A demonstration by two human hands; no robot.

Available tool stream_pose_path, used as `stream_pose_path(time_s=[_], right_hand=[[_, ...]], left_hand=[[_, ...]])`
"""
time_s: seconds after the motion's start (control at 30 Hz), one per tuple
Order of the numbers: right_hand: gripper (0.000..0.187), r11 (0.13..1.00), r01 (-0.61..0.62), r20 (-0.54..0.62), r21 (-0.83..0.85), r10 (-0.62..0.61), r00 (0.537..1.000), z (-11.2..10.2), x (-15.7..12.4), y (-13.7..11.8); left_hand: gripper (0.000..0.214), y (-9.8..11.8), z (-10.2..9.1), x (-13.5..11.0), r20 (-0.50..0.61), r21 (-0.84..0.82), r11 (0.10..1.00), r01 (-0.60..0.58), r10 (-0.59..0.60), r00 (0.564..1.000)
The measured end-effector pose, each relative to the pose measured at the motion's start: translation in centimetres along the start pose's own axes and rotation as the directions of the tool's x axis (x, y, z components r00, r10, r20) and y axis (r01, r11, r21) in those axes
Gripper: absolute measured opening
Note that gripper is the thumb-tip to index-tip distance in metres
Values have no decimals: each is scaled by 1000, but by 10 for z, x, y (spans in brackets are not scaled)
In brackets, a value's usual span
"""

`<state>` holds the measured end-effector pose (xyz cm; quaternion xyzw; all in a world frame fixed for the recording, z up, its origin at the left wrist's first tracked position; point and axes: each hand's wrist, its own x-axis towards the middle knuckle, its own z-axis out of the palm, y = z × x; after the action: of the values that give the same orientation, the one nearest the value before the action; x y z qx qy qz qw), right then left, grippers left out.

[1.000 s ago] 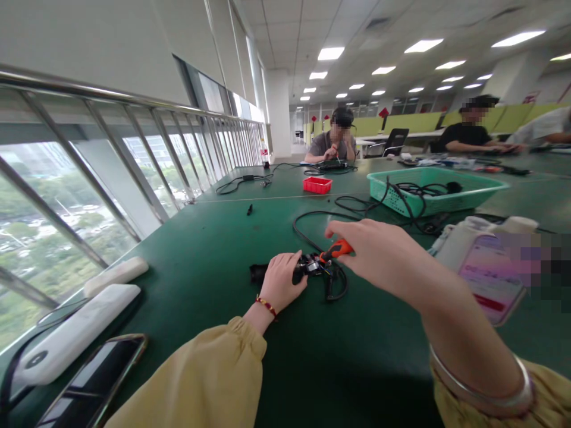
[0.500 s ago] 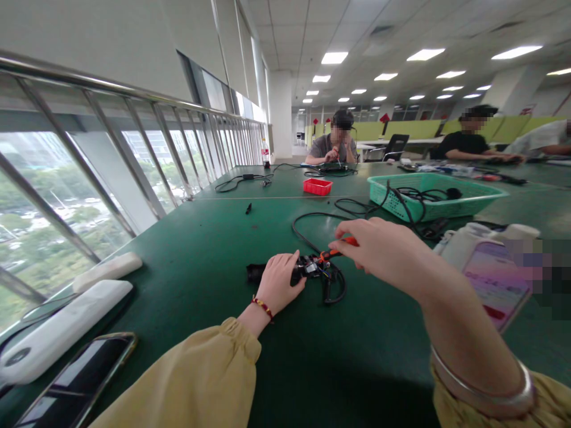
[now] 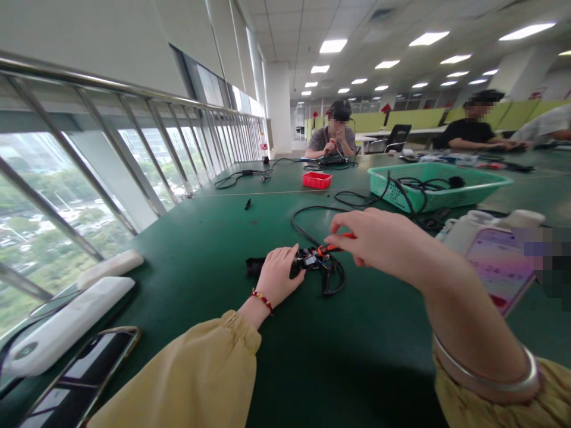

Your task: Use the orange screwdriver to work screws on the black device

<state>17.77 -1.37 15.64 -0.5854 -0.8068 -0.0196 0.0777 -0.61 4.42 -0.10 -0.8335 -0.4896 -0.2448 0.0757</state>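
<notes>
My left hand (image 3: 280, 272) is closed around a black device with a cylindrical end (image 3: 254, 267), pressing it to the green table (image 3: 191, 249). Opened inner parts (image 3: 311, 260), with small coloured wires, show beyond my thumb and fingertips. In the fingers of my right hand (image 3: 379, 244) is a screwdriver (image 3: 332, 246) with an orange-red and black handle. It slants left and down to the exposed parts; exactly where its tip rests is too small to make out. A black cable (image 3: 336, 290) loops beside the device.
At right stand a green basket (image 3: 439, 196) of cables and a phone (image 3: 497, 267) leaning on white objects. A red tray (image 3: 317, 180) and a small black piece (image 3: 248, 204) lie farther back. Another phone (image 3: 84, 374) and a white oblong device (image 3: 71, 324) lie left. Co-workers sit beyond.
My right hand has moved slightly left, and the screwdriver sits at a somewhat flatter slant. My left hand keeps its hold on the device. The camera view has shifted slightly.
</notes>
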Motion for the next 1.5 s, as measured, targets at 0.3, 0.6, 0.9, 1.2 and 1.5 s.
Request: stream_pose_path(time_s=[0.3,0.6,0.9,1.2,1.5], right_hand=[[18,999,3,-143,-49,-10,990,6,2,-13],[17,998,26,-138,-64,-35,990,6,-1,-11],[16,992,-49,-139,-114,33,990,5,-3,-13],[31,992,-51,-131,-120,35,991,9,-4,-22],[38,990,-101,-101,-101,91,991,9,-5,-14]], left_hand=[[47,0,0,-1,2,4,1000,-20,20,1000],[47,-1,1,0,-9,-3,1000,-18,18,1000],[44,0,3,-2,-53,55,998,26,-23,998],[44,-1,5,-3,-28,66,997,31,-29,999],[46,-1,6,-3,-32,83,996,26,-23,999]])
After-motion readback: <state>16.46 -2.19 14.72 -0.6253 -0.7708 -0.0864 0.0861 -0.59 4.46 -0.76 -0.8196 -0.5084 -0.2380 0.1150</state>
